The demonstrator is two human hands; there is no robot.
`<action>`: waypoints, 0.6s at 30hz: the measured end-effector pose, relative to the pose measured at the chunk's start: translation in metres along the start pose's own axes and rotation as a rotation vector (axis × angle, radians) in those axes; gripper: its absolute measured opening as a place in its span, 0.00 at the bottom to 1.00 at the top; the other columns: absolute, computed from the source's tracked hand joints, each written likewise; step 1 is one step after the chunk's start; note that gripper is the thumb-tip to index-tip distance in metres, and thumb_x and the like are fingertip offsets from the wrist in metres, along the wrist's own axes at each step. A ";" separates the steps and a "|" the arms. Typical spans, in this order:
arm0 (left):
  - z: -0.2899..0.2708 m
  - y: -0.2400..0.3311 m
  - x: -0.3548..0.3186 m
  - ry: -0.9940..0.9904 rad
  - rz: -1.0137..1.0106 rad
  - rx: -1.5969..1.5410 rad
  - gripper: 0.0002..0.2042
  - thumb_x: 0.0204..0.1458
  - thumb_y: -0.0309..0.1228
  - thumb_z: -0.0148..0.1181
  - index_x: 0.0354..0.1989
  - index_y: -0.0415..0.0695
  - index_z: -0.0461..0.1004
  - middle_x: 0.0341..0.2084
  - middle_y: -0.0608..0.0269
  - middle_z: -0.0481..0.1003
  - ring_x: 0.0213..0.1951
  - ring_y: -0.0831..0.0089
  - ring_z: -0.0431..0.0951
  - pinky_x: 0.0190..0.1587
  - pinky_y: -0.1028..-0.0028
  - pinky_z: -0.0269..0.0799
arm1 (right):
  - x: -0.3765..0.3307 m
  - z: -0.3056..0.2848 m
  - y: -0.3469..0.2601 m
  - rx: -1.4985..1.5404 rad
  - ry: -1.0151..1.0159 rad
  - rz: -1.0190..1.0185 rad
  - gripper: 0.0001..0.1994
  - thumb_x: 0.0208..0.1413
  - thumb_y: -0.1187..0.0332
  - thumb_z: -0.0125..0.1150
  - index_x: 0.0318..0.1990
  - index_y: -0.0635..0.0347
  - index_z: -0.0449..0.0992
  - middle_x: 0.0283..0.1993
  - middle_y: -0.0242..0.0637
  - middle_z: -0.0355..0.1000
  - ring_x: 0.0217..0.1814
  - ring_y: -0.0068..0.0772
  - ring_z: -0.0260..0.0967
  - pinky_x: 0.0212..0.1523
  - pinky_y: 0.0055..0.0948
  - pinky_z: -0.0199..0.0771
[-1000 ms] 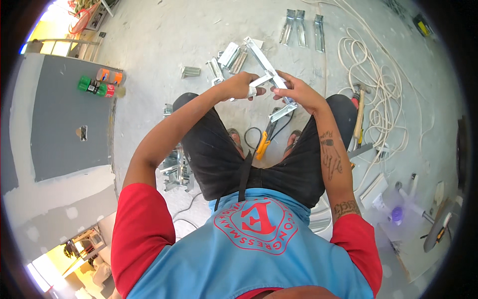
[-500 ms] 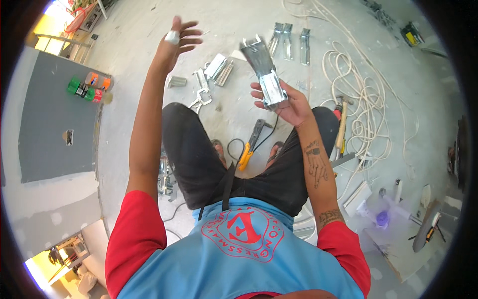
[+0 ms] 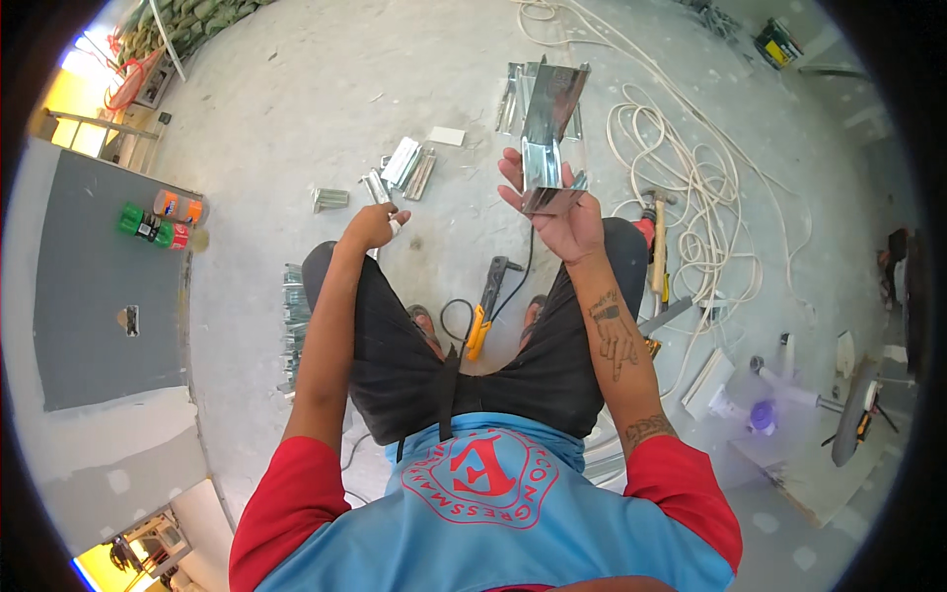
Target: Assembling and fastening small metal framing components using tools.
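My right hand (image 3: 564, 219), palm up, has its fingers round a bent piece of shiny metal channel (image 3: 552, 109) with flared ends, held above the floor between my knees. My left hand (image 3: 373, 227), with white tape on a finger, is down by my left knee, its fingers curled round a locking clamp that it mostly hides. Just past it lie short metal channel offcuts (image 3: 418, 174). Between my feet rests a hand riveter (image 3: 487, 308) with yellow grips, a dark cord beside it. More cut channel pieces (image 3: 508, 104) lie behind the held one.
A coiled white cable (image 3: 691, 187) spreads over the floor at right, beside a wooden-handled hammer (image 3: 659, 247). Stacked metal pieces (image 3: 293, 326) lie beside my left leg. Two bottles (image 3: 153, 225) are at the left by a grey panel (image 3: 99, 296). A white scrap (image 3: 447, 135) lies ahead.
My left hand has come down from the raised, spread position onto the locking clamp. The metal channel piece in my right hand has turned, and its far end now leans right.
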State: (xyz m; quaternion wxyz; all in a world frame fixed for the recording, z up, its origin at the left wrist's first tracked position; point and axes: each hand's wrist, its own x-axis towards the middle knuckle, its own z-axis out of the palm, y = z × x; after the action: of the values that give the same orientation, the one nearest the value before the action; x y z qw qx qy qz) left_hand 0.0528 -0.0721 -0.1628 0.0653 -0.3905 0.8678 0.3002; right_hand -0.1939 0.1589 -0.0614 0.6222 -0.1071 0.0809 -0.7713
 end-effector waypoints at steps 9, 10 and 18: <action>0.006 -0.006 0.001 -0.043 -0.053 0.122 0.24 0.54 0.50 0.54 0.48 0.41 0.75 0.41 0.43 0.76 0.46 0.50 0.76 0.50 0.62 0.69 | 0.003 -0.005 0.003 0.037 0.007 0.006 0.25 0.66 0.61 0.34 0.65 0.65 0.52 0.69 0.55 0.49 0.71 0.55 0.46 0.69 0.57 0.47; 0.007 -0.011 0.002 -0.034 -0.023 0.124 0.25 0.54 0.51 0.53 0.48 0.41 0.75 0.41 0.42 0.76 0.47 0.48 0.75 0.50 0.60 0.69 | 0.004 -0.005 0.003 0.032 0.000 0.014 0.24 0.66 0.61 0.34 0.66 0.65 0.52 0.69 0.55 0.49 0.71 0.55 0.46 0.68 0.57 0.47; 0.000 0.009 -0.002 -0.017 -0.010 0.101 0.24 0.54 0.48 0.54 0.46 0.37 0.75 0.42 0.41 0.76 0.47 0.49 0.75 0.51 0.62 0.68 | 0.002 -0.018 -0.001 0.084 -0.043 0.103 0.26 0.67 0.58 0.33 0.66 0.65 0.51 0.68 0.55 0.51 0.68 0.53 0.53 0.64 0.49 0.58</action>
State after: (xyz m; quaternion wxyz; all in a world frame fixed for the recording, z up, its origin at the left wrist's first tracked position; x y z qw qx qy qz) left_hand 0.0476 -0.0661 -0.1573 0.0939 -0.3883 0.8793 0.2593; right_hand -0.2002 0.1570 -0.0785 0.6665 -0.0931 0.0408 -0.7385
